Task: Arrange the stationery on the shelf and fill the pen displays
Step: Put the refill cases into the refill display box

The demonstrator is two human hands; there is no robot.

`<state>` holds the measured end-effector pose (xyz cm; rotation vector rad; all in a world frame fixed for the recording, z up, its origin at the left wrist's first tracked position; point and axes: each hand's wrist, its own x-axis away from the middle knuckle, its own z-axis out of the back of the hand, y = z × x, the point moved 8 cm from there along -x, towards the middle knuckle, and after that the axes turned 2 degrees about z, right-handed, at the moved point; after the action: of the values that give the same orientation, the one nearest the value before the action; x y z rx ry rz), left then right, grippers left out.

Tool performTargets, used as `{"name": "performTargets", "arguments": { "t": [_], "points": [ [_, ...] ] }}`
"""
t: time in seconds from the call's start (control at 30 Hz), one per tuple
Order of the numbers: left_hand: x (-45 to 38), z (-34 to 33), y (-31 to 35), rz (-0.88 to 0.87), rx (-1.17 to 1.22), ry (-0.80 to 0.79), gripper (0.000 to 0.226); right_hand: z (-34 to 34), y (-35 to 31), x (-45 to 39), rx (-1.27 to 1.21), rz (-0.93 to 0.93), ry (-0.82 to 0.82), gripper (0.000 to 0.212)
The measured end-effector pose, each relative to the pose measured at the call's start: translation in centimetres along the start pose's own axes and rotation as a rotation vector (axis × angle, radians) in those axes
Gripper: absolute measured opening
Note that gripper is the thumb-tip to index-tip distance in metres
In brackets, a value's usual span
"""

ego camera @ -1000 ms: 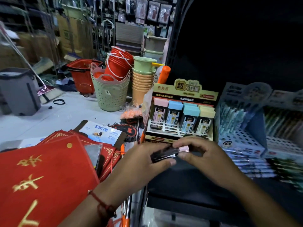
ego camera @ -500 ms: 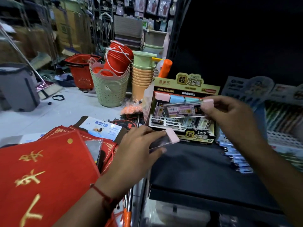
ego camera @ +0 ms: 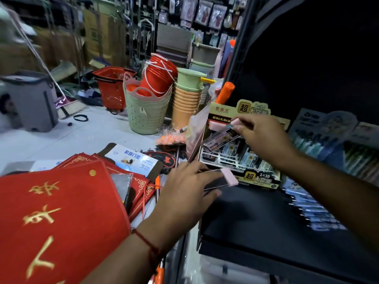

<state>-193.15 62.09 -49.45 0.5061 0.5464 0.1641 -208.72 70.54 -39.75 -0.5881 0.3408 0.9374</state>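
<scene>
So my right hand (ego camera: 259,138) is pinching a clear, pink-capped pack of pen refills (ego camera: 220,137) by its cap end, tilted over the back row of the yellow-and-black cardboard display box (ego camera: 242,160) on the dark shelf (ego camera: 266,220). My left hand (ego camera: 184,193) grips a second pink-capped clear refill pack (ego camera: 220,180) right at that box's front left corner, and red felt banners with gold lettering (ego camera: 51,218) are piled off to the box's left.

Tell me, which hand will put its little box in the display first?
Probably the right hand: its pink-capped box already hangs tilted over the display. The left hand holds its box lower, at the shelf edge.
</scene>
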Motion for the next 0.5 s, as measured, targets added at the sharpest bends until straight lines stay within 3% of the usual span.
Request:
{"name": "performTargets", "arguments": {
  "t": [0.2, 0.5],
  "points": [
    [0.1, 0.5, -0.3, 0.005, 0.013, 0.014, 0.042, 0.2, 1.0, 0.6, -0.023, -0.032, 0.015, 0.018],
    [0.1, 0.3, 0.1, -0.006, 0.013, 0.027, 0.041, -1.3, -0.8, -0.9, 0.101, 0.047, -0.132, 0.015]
  ]
}}
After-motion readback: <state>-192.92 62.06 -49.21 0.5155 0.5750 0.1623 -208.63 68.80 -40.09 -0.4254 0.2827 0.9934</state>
